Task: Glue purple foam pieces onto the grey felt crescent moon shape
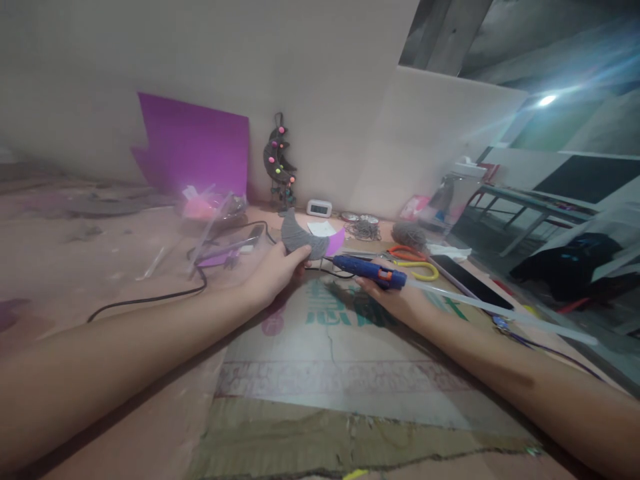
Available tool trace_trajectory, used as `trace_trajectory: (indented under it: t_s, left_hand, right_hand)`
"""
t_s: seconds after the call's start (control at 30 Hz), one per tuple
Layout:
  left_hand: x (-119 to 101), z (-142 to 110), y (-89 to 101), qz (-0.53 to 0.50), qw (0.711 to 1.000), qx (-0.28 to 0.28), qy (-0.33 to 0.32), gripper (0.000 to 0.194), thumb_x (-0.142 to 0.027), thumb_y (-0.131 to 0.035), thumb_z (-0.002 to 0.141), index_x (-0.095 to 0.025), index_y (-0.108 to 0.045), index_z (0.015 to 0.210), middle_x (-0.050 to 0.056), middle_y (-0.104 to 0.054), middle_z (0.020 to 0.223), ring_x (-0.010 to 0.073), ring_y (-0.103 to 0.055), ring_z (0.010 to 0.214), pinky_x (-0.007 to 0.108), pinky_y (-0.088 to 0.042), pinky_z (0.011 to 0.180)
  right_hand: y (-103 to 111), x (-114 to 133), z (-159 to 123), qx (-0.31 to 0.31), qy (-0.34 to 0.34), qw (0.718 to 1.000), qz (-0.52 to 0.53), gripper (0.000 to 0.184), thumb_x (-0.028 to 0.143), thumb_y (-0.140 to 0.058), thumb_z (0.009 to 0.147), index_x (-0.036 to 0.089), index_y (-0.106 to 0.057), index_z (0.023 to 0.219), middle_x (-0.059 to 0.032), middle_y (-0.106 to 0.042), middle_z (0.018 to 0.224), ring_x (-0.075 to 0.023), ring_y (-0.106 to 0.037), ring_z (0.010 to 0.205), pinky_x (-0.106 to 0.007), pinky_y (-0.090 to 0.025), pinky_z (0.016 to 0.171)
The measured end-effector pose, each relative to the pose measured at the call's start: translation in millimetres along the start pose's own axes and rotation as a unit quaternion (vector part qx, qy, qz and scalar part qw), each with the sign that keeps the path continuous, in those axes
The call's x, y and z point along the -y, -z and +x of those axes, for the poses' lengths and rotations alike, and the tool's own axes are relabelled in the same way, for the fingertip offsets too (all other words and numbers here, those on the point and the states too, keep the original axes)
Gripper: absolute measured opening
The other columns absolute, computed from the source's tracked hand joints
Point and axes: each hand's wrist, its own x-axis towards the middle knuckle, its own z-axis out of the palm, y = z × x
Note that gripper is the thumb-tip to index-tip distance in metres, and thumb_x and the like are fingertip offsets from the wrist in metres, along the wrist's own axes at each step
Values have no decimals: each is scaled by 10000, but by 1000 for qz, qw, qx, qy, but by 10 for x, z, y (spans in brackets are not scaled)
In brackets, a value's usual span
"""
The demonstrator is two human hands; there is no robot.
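Between the thumb and fingers of my left hand (pixel 279 270) is a crescent moon (pixel 301 237) wrapped in grey yarn, with a purple unwrapped end (pixel 335 241) showing at its right. My right hand (pixel 387 293) grips a blue glue gun (pixel 370 271), whose nozzle points left, close to the crescent's lower edge. Whether the tip touches the yarn I cannot tell. A long clear glue stick (pixel 500 310) juts from the back of the glue gun toward the right. Below both hands lies a printed cardboard sheet (pixel 320 380).
A purple sheet (pixel 200 150) and a finished moon hanging (pixel 280 160) are at the wall. A small clock (pixel 319 208), grey yarn ball (pixel 409 235), scissors (pixel 423 269) and black phone (pixel 470 281) lie beyond my hands. A black cord (pixel 150 301) runs across the left.
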Motion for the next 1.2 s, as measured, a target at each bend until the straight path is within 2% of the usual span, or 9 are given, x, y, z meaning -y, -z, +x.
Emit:
trace_trajectory:
  t_s: [0.43, 0.67, 0.87, 1.2]
  left_hand:
    - [11, 6, 15, 5, 1000, 4, 8, 247, -406, -610, 780, -175, -529, 747, -24, -561, 614, 74, -457, 448, 177, -277, 388]
    - [24, 17, 21, 16, 1000, 3, -10, 240, -395, -609, 782, -167, -541, 746, -14, -570, 634, 82, -471, 487, 186, -322, 436]
    - [25, 23, 28, 38, 999, 10, -29, 270, -412, -585, 800, -162, -544, 708, -25, -533, 578, 87, -462, 474, 196, -299, 431]
    - [10, 2, 20, 34, 999, 17, -21, 254, -395, -587, 802, -161, -545, 711, -27, -524, 577, 82, -457, 471, 193, -285, 426]
  right_hand:
    - [4, 16, -2, -6, -6, 1000, -9, 237, 449, -563, 819, 231, -551, 727, -11, -594, 681, -190, -569, 635, -314, -451, 595]
    - [-4, -14, -3, -11, -4, 1000, -12, 238, 451, -554, 828, 227, -571, 750, -25, -623, 702, -198, -590, 660, -313, -464, 592]
    - [-13, -32, 9, -25, -8, 999, -24, 224, 431, -575, 822, 224, -576, 737, -35, -641, 714, -209, -598, 661, -343, -484, 631]
    - [-32, -98, 15, -38, -9, 999, -14, 242, 455, -586, 816, 231, -577, 725, -14, -636, 692, -187, -585, 625, -304, -471, 580]
